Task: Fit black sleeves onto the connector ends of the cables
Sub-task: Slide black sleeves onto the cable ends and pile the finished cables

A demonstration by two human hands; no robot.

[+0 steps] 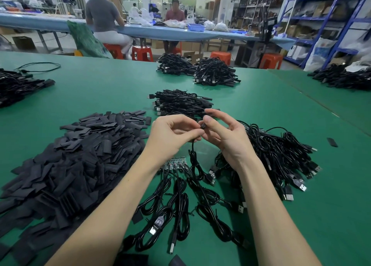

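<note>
Here, both hands (200, 132) pinching one cable end (202, 126), green table (100, 89), workshop shelving (321, 20) behind

A factory assembly hall: a green-topped bench (261, 109) carries heaps of black cables (214, 75) and a big pile of black sleeves (76, 157). Beyond its far edge, workers (104, 18) sit on red stools (141, 54) at a long blue bench (160, 33), and blue steel shelving (321, 18) holds cartons along the right wall.

We see both hands up over the green table (261, 113): left hand (172, 137) & right hand (224, 133) pinch one cable (193, 157) end together, cable hanging down; sleeve pile (80, 155) at left, cable heap (281, 155) at right.
</note>
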